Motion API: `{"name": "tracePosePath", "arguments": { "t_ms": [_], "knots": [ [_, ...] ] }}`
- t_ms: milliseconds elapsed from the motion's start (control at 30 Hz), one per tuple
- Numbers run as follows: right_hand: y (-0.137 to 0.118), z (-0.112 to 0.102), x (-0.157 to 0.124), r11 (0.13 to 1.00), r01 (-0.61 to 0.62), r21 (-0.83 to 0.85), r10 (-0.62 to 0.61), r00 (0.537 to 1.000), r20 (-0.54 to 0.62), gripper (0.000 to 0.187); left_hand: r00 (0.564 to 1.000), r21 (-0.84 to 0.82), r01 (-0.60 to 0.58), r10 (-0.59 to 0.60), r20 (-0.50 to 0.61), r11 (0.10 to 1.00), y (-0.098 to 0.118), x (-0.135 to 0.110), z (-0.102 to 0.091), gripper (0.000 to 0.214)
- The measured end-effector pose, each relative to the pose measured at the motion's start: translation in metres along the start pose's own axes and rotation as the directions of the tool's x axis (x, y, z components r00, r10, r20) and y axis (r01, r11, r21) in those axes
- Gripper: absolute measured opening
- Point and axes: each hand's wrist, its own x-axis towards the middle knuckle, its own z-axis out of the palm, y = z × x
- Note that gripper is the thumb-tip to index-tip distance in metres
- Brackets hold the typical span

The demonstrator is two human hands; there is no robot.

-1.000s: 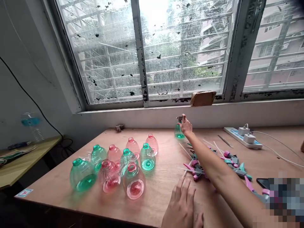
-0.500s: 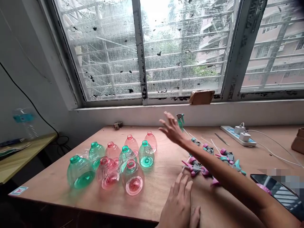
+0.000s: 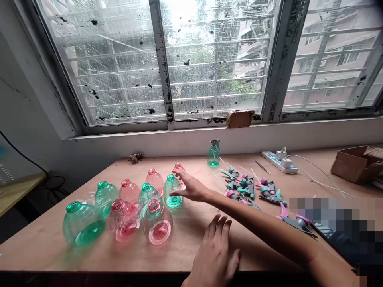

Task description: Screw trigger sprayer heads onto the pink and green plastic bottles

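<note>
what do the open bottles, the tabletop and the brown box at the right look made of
Open bottles: probably glossy plastic, tinted green or pink; they are see-through with bright highlights, though glass isn't ruled out.
Tabletop: likely wood or wood-look board, smooth with a faint sheen where it catches light.
Brown box: seems matte cardboard, from its dull brown, flat sides.

power strip [image 3: 271, 160] | cardboard box [image 3: 348, 163], far right | barred window [image 3: 203, 71], streaked

Daylight is pouring through the window [image 3: 185, 67], burning out near the top. The left wall [image 3: 30, 103] is sitting dim. Bottles [image 3: 158, 226] are tinting the table [image 3: 131, 257] green and pink; soft shadow is lying beside the left hand [image 3: 212, 255]. Blocky pixels are masking the lower right.
</note>
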Motion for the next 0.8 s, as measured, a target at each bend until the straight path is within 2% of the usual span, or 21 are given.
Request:
{"name": "tracePosePath", "arguments": {
  "t_ms": [133,233,300,367,433,467,500,533,567,600,667,700,733,800],
  "knots": [
    [-0.005,0.006,-0.017,0.998,-0.062,0.03,0.062,0.998,0.0,0.072,0.999,-0.019,-0.032,0.032,-0.016,0.999,-0.003,-0.001,0.0,0.071],
    [-0.006,-0.013,-0.047,0.996,-0.077,0.043,0.077,0.997,-0.005,0.066,0.992,-0.061,-0.103,0.098,-0.076,0.993,-0.005,-0.001,0.001,0.07],
    [-0.007,-0.034,-0.071,0.995,-0.089,0.04,0.088,0.996,0.008,0.062,0.975,-0.109,-0.163,0.143,-0.17,0.981,-0.006,-0.002,0.001,0.063],
    [-0.012,-0.057,-0.096,0.993,-0.111,0.032,0.11,0.993,0.041,0.059,0.926,-0.169,-0.258,0.194,-0.324,0.951,-0.006,-0.005,0.002,0.051],
    [-0.022,-0.081,-0.118,0.988,-0.149,0.03,0.145,0.985,0.096,0.059,0.826,-0.206,-0.346,0.194,-0.529,0.915,-0.006,-0.008,0.003,0.039],
    [-0.027,-0.092,-0.128,0.986,-0.162,0.027,0.157,0.979,0.131,0.06,0.769,-0.216,-0.345,0.143,-0.623,0.913,-0.006,-0.009,0.003,0.035],
    [-0.03,-0.104,-0.136,0.985,-0.172,0.022,0.167,0.972,0.165,0.06,0.722,-0.242,-0.296,0.051,-0.69,0.924,-0.007,-0.009,0.004,0.033],
    [-0.032,-0.114,-0.143,0.983,-0.183,0.012,0.177,0.966,0.186,0.059,0.697,-0.287,-0.221,-0.055,-0.715,0.932,-0.008,-0.009,0.004,0.036],
    [-0.031,-0.124,-0.148,0.98,-0.197,-0.006,0.195,0.963,0.188,0.056,0.703,-0.35,-0.146,-0.152,-0.695,0.925,-0.009,-0.008,0.005,0.044],
    [-0.027,-0.132,-0.152,0.972,-0.232,-0.043,0.235,0.958,0.164,0.052,0.728,-0.42,-0.076,-0.237,-0.643,0.904,-0.011,-0.007,0.006,0.055],
    [-0.009,-0.143,-0.159,0.903,-0.38,-0.2,0.393,0.919,0.027,0.048,0.805,-0.558,0.026,-0.348,-0.481,0.83,-0.016,-0.003,0.008,0.074],
    [0.003,-0.146,-0.162,0.817,-0.483,-0.313,0.486,0.871,-0.077,0.047,0.829,-0.616,0.066,-0.386,-0.404,0.785,-0.019,-0.001,0.009,0.079],
    [0.017,-0.146,-0.166,0.694,-0.578,-0.429,0.565,0.807,-0.172,0.047,0.843,-0.662,0.1,-0.417,-0.341,0.743,-0.021,0.001,0.01,0.081],
    [0.041,-0.139,-0.175,0.572,-0.655,-0.494,0.633,0.735,-0.241,0.049,0.853,-0.719,0.15,-0.456,-0.253,0.679,-0.025,0.002,0.011,0.08]
  ]
}}
